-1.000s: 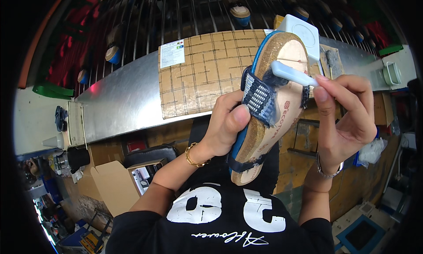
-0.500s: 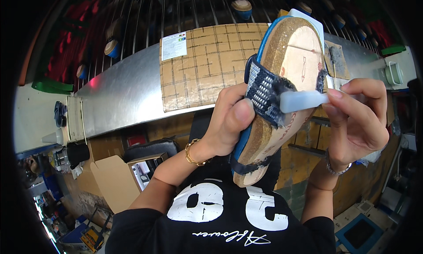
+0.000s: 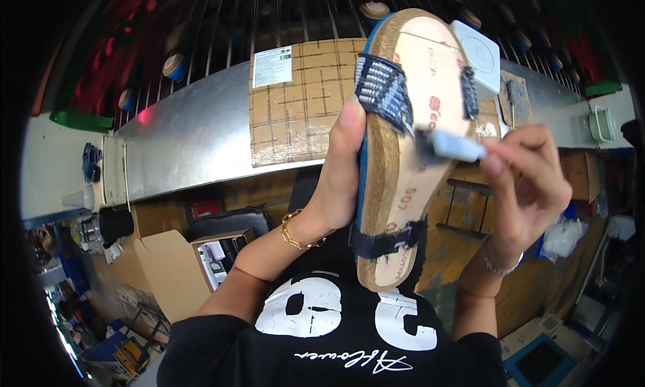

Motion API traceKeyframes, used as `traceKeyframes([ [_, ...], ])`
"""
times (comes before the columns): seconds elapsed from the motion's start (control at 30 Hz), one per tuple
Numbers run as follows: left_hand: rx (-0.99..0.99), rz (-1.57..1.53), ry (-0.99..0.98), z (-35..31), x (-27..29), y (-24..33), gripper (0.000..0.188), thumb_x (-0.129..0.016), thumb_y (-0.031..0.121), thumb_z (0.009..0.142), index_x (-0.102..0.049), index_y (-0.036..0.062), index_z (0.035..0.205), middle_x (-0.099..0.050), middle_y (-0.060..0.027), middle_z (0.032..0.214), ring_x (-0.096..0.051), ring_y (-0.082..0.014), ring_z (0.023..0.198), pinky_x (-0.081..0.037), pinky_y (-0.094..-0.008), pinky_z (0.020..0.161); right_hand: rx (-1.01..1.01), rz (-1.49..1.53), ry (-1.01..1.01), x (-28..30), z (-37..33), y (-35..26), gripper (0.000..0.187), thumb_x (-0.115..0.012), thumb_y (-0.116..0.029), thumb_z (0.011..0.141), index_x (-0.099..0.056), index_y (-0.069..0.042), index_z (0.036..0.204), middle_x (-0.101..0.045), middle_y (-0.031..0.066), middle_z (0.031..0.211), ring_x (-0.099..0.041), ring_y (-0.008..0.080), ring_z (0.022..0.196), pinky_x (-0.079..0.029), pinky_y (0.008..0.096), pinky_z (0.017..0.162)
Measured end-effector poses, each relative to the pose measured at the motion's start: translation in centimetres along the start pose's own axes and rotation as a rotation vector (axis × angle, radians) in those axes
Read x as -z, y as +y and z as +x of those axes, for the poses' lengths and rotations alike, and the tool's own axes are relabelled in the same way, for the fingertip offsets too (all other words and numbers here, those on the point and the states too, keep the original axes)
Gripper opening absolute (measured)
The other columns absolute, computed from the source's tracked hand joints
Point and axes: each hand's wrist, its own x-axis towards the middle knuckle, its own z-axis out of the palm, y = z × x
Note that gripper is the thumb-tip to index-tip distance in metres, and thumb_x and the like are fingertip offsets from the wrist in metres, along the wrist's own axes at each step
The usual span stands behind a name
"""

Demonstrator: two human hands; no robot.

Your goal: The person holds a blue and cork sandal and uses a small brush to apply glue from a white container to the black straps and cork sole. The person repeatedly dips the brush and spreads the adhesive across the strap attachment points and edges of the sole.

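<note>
My left hand (image 3: 341, 165) grips a sandal (image 3: 406, 192) by its left side, thumb along the edge and the other fingers hidden behind. The sandal's pale, printed face is toward me, bordered by brown cork with a blue layer at the side. A woven navy-and-white strap (image 3: 384, 90) folds over its upper left edge. A matching strap end shows at the right edge, and a dark band (image 3: 390, 242) crosses lower down. In my right hand (image 3: 527, 185), pinched between thumb and fingers, is a brush (image 3: 460, 147) with a light blue handle. Its dark, blurred bristles are at the sandal's middle.
Behind the sandal, a taped cardboard box (image 3: 309, 111) lies on a metal worktop (image 3: 181, 145). Beyond runs a rack of metal rollers (image 3: 282, 17) carrying several shoe pieces. A white container (image 3: 480, 54) stands behind the sandal's right side. An open carton (image 3: 168, 273) is at lower left.
The sandal has shifted left and turned more upright. The brush has moved from the woven strap onto the pale middle, and my right hand has moved left and slightly down.
</note>
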Motion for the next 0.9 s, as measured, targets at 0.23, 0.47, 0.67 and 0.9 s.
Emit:
traceKeyframes([
  [0.23,-0.005,0.007,0.093,-0.1,-0.5,-0.2,0.091,-0.026,0.075,0.097,-0.063,-0.0053,0.121,-0.072,-0.0147,0.105,-0.07,-0.0175,0.095,-0.056,-0.0299,0.083,0.039,-0.159,0.158,-2.3,-0.9,-1.7,0.028,-0.081,0.005,0.072,-0.081,-0.008,0.097,-0.059,0.0036,0.086,-0.054,0.0112,0.073,-0.041,0.0219,0.062],
  [0.47,-0.034,-0.024,0.143,-0.1,-0.7,-0.7,0.088,-0.031,0.073,0.098,-0.064,-0.0056,0.116,-0.072,-0.0125,0.097,-0.069,-0.015,0.086,-0.055,-0.0276,0.076,0.152,-0.466,0.182,-2.8,-1.9,-3.4,0.021,-0.075,0.006,0.082,-0.077,-0.001,0.102,-0.06,0.0067,0.091,-0.058,0.016,0.084,-0.047,0.0281,0.075],
  [0.67,-0.048,0.08,0.094,-0.1,-0.2,-0.3,0.085,-0.031,0.071,0.099,-0.066,-0.0052,0.112,-0.071,-0.011,0.092,-0.069,-0.0139,0.083,-0.053,-0.0267,0.075,0.165,-0.25,0.158,-2.0,-0.5,-1.7,0.025,-0.078,0.007,0.076,-0.078,-0.002,0.099,-0.061,0.0074,0.093,-0.056,0.0153,0.083,-0.044,0.0253,0.073],
  [0.9,0.001,0.008,0.048,-0.1,-0.9,1.7,0.083,-0.026,0.07,0.1,-0.057,-0.0017,0.129,-0.069,-0.0138,0.114,-0.068,-0.0162,0.101,-0.054,-0.0301,0.088,0.265,-0.004,-0.046,-0.7,1.6,0.9,0.028,-0.08,0.007,0.07,-0.079,-0.004,0.095,-0.061,0.008,0.092,-0.055,0.0146,0.081,-0.041,0.0236,0.07],
])
